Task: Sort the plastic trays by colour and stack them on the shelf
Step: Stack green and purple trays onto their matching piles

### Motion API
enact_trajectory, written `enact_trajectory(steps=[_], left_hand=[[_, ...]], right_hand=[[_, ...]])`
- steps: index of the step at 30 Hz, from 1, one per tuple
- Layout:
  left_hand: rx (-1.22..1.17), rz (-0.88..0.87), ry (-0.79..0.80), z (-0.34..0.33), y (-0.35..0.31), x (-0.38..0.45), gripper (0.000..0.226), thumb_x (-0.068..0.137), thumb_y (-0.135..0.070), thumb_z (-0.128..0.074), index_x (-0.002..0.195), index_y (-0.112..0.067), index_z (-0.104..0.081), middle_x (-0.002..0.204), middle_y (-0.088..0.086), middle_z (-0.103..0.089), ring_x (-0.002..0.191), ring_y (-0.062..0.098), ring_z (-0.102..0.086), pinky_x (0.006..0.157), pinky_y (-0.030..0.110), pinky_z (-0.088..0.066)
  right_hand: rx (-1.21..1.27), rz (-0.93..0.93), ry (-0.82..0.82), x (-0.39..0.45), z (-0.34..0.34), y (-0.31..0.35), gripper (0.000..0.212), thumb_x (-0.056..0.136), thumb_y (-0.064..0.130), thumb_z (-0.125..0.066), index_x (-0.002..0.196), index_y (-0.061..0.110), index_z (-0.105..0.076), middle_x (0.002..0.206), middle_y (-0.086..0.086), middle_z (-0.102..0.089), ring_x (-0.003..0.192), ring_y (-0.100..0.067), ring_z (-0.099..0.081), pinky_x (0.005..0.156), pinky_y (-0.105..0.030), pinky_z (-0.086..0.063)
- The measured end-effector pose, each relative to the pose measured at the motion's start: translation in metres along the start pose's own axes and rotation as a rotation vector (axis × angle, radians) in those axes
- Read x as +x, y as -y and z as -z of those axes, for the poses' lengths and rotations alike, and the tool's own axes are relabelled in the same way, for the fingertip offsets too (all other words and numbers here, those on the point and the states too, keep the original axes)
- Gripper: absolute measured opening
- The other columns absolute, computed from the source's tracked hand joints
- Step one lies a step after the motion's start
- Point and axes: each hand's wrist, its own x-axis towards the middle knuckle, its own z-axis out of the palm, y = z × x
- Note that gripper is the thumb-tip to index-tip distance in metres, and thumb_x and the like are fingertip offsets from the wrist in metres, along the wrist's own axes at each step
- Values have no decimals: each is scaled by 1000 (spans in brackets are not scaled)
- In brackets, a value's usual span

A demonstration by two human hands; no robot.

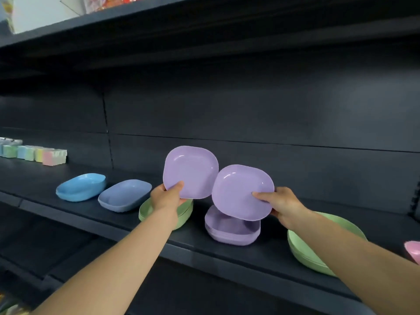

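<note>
Pinching one lilac tray apiece, left hand (167, 196) and right hand (280, 204) hovered over the lilac stack (231, 230) (sorting looked well advanced; blue, green stacks already shelved).

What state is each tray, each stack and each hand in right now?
Left hand: grips a purple tray at its lower edge.
Left purple tray: held up, tilted toward the camera.
Right hand: pinches the other purple tray.
Right purple tray: held tilted above the purple stack.
Purple stack: nested, resting on the shelf.
Blue tray: on the shelf, upright.
</note>
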Motion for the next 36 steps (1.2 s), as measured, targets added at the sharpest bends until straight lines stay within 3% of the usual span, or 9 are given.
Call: enact_trajectory(steps=[5, 10, 13, 17, 23, 26, 28, 32, 36], left_hand=[[-19, 43, 65, 0, 3, 23, 24, 87, -1, -62, 111, -4, -59, 106, 10, -60, 92, 28, -60, 75, 31, -50], [-23, 78, 120, 2, 3, 34, 22, 86, 0, -63, 107, -6, -59, 103, 9, -60, 91, 28, -59, 75, 31, -50], [-12, 101, 143, 4, 4, 37, 23, 86, 0, -63, 108, -6, -58, 104, 10, -59, 92, 29, -59, 73, 31, -49], [-23, 139, 148, 5, 5, 40, 30, 86, 0, -63, 116, -1, -57, 106, 11, -58, 94, 30, -59, 74, 31, -50], [-45, 200, 207, -2, 7, 36, 27, 86, 2, -62, 111, -4, -56, 110, 12, -60, 104, 36, -62, 73, 29, -49], [-13, 232, 307, -11, 13, 25, 29, 86, 6, -60, 113, -5, -55, 114, 13, -59, 98, 35, -61, 72, 30, -50], [41, 254, 389, -17, 20, 14, 29, 85, 8, -60, 110, -7, -53, 115, 13, -59, 94, 33, -61, 69, 31, -51], [155, 250, 502, -29, 32, -4, 35, 84, 8, -61, 115, -6, -54, 115, 14, -60, 93, 31, -63, 56, 26, -54], [423, 79, 536, -35, 41, -11, 30, 81, -4, -65, 108, -12, -55, 105, 5, -61, 78, 19, -58, 58, 23, -48]], right_hand=[[-117, -101, -147, 5, -11, -21, 24, 74, 4, -74, 93, -7, -63, 87, -14, -61, 78, -24, -54, 71, -34, -44], [-213, -138, -172, 3, -18, -28, 26, 72, 1, -74, 96, -7, -65, 98, -24, -67, 81, -25, -56, 77, -34, -48], [-257, -116, -192, 2, -22, -28, 30, 71, 0, -75, 100, -2, -68, 100, -17, -69, 90, -30, -63, 87, -37, -51], [-379, -79, -206, 0, -29, -32, 29, 69, 1, -77, 96, 5, -68, 91, -10, -66, 85, -25, -59, 80, -34, -49], [-359, 6, -198, -12, -27, -26, 61, 69, 17, -83, 122, 15, -53, 95, -1, -55, 81, -12, -58, 82, -25, -39], [-301, 78, -158, -20, -21, -17, 71, 65, 30, -86, 127, 20, -52, 116, -6, -54, 100, -18, -58, 90, -27, -40], [-190, 95, -91, -26, -18, -12, 77, 58, 35, -86, 126, 23, -52, 116, -4, -57, 110, -17, -56, 92, -26, -37], [-19, 142, -62, -30, -18, -9, 45, 78, 23, -76, 118, 13, -59, 108, -3, -69, 104, -17, -62, 90, -31, -44], [-53, 131, -290, -18, -20, -20, 21, 84, 6, -66, 105, 9, -65, 99, -7, -69, 95, -26, -64, 85, -35, -51]])
